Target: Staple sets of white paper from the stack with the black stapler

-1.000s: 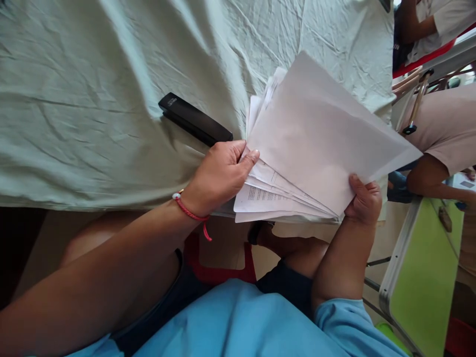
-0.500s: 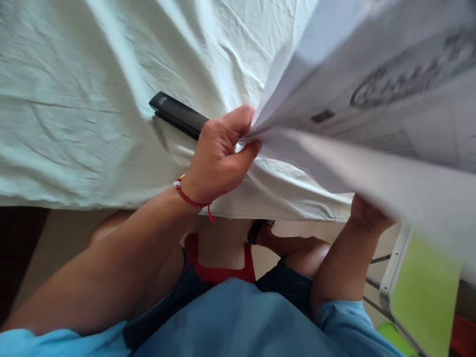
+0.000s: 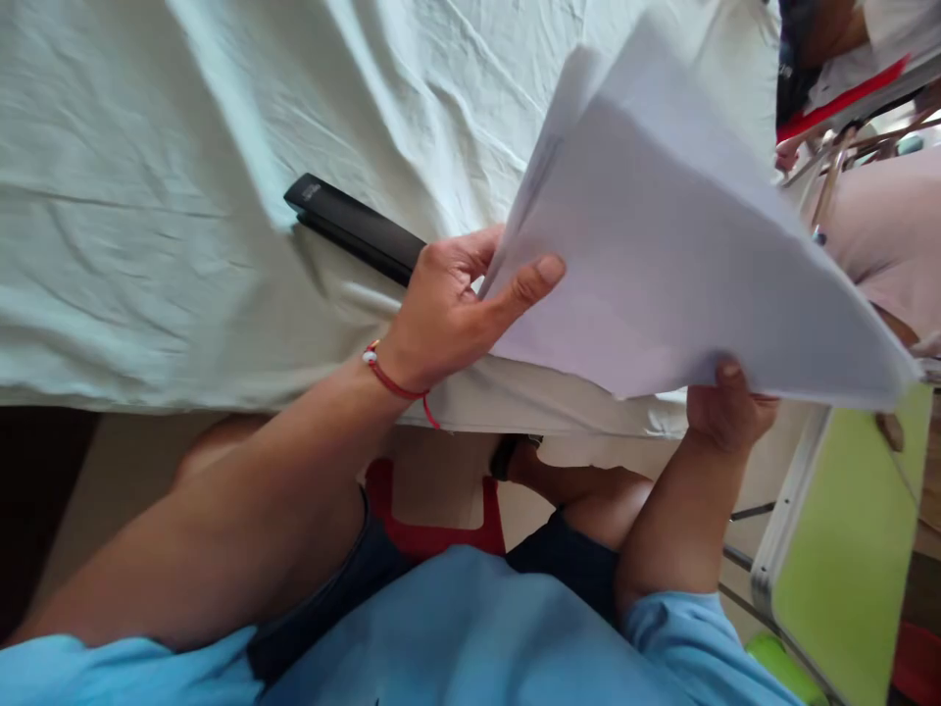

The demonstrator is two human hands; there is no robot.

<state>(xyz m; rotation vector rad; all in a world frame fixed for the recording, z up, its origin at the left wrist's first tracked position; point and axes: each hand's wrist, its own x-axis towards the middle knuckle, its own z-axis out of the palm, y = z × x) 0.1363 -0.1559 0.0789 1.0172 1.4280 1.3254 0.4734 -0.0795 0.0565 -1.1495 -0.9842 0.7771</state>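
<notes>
A wrinkled pale green cloth (image 3: 183, 196) covers the table and fills most of the view, its near edge hanging just above the person's knees. One black stapler (image 3: 357, 228) lies flat on the cloth, and everything else is placed from it. Just right of the stapler, one sheaf of white paper sheets (image 3: 662, 255) is held tilted up off the cloth; how many sheets it holds cannot be counted, as the edges are blurred. The left hand (image 3: 460, 309), one red string bracelet (image 3: 397, 385) on its wrist, sits right against the stapler's near end and grips the sheaf's left edge, thumb on top and fingers underneath. The right hand (image 3: 727, 412), well to the right of the stapler and nearer the person, pinches the sheaf's lower corner with the thumb on the upper face. Farther right again stands one lime green panel (image 3: 845, 549) with a pale frame. Beyond the sheaf, in the far right corner, a part of another person (image 3: 882, 235) shows in light clothing.
</notes>
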